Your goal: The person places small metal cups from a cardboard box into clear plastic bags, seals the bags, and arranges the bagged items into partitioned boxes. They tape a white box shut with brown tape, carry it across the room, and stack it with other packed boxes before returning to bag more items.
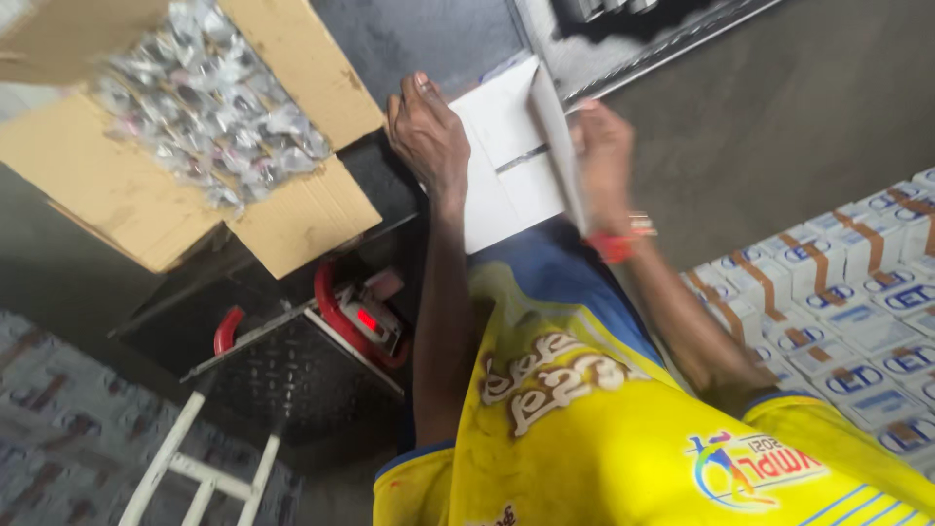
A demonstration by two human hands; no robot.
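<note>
A flat white cardboard box (506,166) lies in front of me, above my lap, with its flaps apart. My left hand (429,136) presses on the box's left edge, fingers curled over it. My right hand (604,156), with a red band at the wrist, grips a raised white flap (560,146) on the box's right side. I wear a yellow shirt (604,429) and blue trousers.
An open brown carton (292,224) full of several small clear-wrapped packets (205,107) stands at the upper left. Below it is a red-framed weighing scale (360,321) with a lit display. Rows of small white-and-blue boxes (838,312) fill the right. White frame legs (185,458) show at the lower left.
</note>
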